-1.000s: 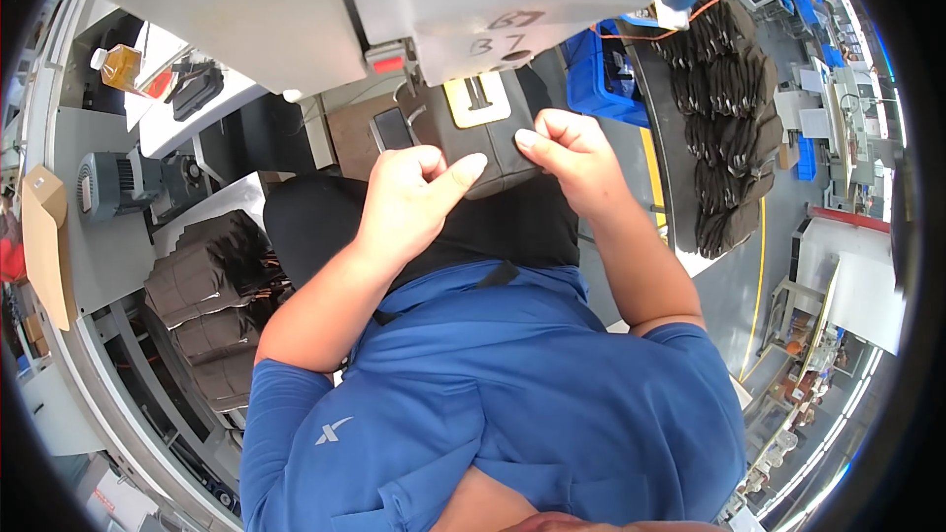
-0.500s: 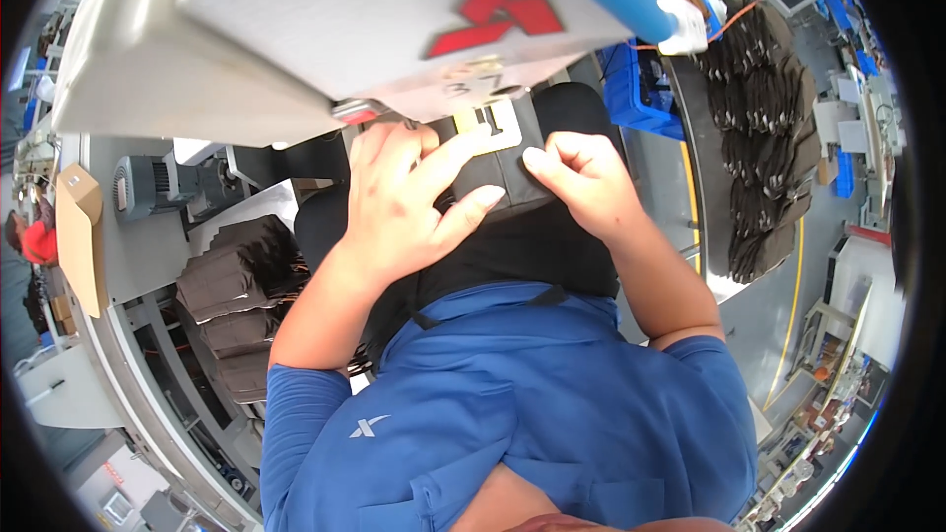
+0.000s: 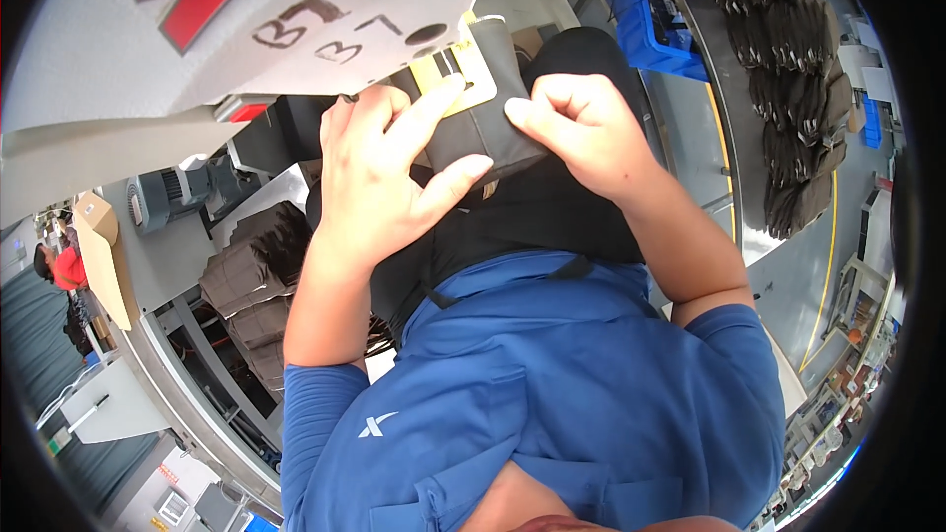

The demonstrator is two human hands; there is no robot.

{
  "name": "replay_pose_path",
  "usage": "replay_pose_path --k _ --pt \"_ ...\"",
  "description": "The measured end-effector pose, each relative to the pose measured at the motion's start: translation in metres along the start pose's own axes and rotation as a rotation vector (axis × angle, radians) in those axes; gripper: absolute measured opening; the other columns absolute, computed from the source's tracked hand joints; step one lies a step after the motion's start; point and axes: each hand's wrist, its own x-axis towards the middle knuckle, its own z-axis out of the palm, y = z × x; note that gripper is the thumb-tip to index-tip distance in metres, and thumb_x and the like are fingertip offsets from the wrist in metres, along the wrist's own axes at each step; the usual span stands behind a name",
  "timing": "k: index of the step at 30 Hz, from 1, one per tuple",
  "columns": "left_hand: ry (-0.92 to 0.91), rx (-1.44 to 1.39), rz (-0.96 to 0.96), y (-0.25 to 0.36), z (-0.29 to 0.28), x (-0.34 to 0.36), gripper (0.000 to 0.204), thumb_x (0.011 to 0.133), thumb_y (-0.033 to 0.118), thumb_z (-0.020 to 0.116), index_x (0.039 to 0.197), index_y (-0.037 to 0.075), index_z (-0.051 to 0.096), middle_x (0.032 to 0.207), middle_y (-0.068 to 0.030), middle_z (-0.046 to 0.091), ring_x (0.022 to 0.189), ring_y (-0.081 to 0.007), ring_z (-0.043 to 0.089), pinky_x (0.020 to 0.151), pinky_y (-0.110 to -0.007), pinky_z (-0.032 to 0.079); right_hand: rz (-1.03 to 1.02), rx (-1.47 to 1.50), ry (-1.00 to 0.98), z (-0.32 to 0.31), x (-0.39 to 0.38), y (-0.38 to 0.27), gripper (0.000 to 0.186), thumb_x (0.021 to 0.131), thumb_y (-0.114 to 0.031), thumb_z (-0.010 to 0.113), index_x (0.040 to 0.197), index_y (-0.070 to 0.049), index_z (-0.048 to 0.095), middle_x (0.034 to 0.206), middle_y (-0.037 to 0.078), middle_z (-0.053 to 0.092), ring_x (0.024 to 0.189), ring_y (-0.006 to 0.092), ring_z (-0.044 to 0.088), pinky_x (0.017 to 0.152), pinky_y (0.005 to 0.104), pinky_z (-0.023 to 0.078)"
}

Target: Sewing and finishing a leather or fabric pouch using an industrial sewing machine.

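A dark grey-brown fabric piece (image 3: 493,135) lies under the head of a large white machine (image 3: 384,0), above my lap. My left hand (image 3: 370,172) is open on the fabric, thumb and index finger spread apart. Its index fingertip rests at a yellow and white plate (image 3: 478,84) with a slot, and its other fingertips are partly hidden beside the machine. My right hand (image 3: 596,133) is closed in a pinch at the fabric's right side, thumb on top and fingers curled. The fabric's far end runs up beside the machine head.
Stacked dark fabric pieces (image 3: 258,281) lie at the left, near a grey motor (image 3: 163,199) and an open cardboard box (image 3: 103,256). A blue bin (image 3: 655,30) and a rack of dark pieces (image 3: 788,108) are at the right. A person in red (image 3: 67,261) is far left.
The view has shifted, so the machine head appears further up and left, and more of the fabric and plate shows. Both hands keep nearly the same pose on the fabric.
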Motion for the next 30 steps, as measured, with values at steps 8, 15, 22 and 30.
replay_pose_path --k 8,15,22,30 --pt "0.044 -0.051 -0.063 0.003 0.003 -0.002 0.049 0.076 0.032 0.082 0.121 0.016 0.072 0.09 -0.0054 0.053 0.082 -0.0245 0.052 0.077 -0.041 0.041 -0.039 -0.022 0.012 0.005 -0.001 0.007 0.042 0.097 -0.027 0.067 0.065 -0.003 0.053 0.056 -0.002 0.047 0.057 0.0053 0.039 0.05 0.0284 0.034" --pt "0.344 -0.673 -0.472 0.004 0.027 -0.029 0.019 0.088 0.019 0.077 0.084 0.004 0.067 0.072 0.0018 0.052 0.067 -0.0085 0.045 0.061 -0.027 0.039 -0.034 -0.114 0.051 0.006 -0.003 0.001 0.044 0.097 -0.027 0.067 0.064 -0.003 0.051 0.056 -0.002 0.043 0.057 0.0066 0.037 0.051 0.029 0.033" --pt "0.173 -0.997 -0.628 0.007 0.036 -0.031 0.037 0.094 0.018 0.073 0.063 0.002 0.058 0.055 0.007 0.046 0.055 -0.0014 0.036 0.048 -0.025 0.029 -0.071 -0.107 0.074 0.007 0.003 0.002 0.043 0.097 -0.024 0.068 0.063 -0.005 0.05 0.058 -0.004 0.043 0.059 0.0053 0.036 0.052 0.028 0.032" --pt "0.171 -1.002 -0.615 0.009 0.029 -0.026 0.035 0.093 0.016 0.073 0.064 0.001 0.061 0.055 0.0058 0.05 0.055 -0.0013 0.039 0.049 -0.025 0.029 -0.085 -0.033 0.054 0.002 0.005 0.002 0.041 0.098 -0.023 0.066 0.065 -0.006 0.051 0.061 -0.006 0.045 0.061 0.0043 0.036 0.053 0.027 0.031"
